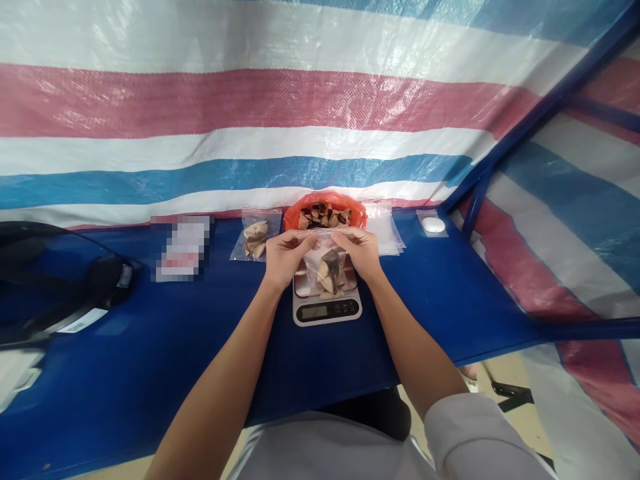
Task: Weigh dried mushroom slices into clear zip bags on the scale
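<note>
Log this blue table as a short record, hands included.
Left hand: pinching the top of a clear plastic bag holding brown-and-cream pieces
Right hand: pinching the same top
Below bag: white rectangular kitchen scale; contact unclear
Behind: red plastic bag of brown curled pieces
Left side: transparent packet of pale pieces
Right side: smooth white rounded object

The counter (200,353) has a smooth dark blue surface, and on it stands a white scale (326,313) with a small display. Behind the scale there is an open red plastic bag (325,197) with brown dried pieces (326,216), and flat clear bags (389,232) lie to its back right, with a small packet (433,226) farther right. To the scale's back left lie a clear bag of pale pieces (255,233), then a pixelated rectangular item (183,250), and, well apart at far left, a black strapped object (113,277).
</note>
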Demonstrator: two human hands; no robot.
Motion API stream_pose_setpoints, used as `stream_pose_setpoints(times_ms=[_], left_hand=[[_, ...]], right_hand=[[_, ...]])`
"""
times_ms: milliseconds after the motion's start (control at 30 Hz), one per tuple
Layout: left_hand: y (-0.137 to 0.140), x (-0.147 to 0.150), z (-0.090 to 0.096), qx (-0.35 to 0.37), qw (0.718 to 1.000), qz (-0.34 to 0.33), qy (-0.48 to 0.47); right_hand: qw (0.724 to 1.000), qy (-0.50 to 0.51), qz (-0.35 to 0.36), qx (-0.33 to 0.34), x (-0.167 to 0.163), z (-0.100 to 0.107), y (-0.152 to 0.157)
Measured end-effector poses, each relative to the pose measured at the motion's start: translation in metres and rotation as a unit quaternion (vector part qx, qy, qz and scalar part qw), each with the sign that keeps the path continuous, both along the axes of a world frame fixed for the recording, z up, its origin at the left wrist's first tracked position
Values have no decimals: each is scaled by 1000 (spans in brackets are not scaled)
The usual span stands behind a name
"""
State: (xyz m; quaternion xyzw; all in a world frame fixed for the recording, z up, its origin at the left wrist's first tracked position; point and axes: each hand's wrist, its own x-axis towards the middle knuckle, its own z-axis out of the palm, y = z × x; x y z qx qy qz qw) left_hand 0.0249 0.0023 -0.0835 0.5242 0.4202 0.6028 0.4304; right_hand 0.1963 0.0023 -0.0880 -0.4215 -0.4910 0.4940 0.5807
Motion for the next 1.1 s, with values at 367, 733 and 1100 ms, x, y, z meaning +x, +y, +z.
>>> stream_pose_setpoints(times_ms=[367, 733, 1100], left_hand=[[-1, 0, 3, 9, 999, -2, 53], [-3, 0, 7, -3, 999, -11, 45], [0, -3, 1, -10, 998, 3, 64]], right_hand=[[1000, -1, 11, 10, 1, 1, -2], [999, 0, 3, 38, 4, -1, 1], [998, -45, 16, 30, 5, 0, -2]])
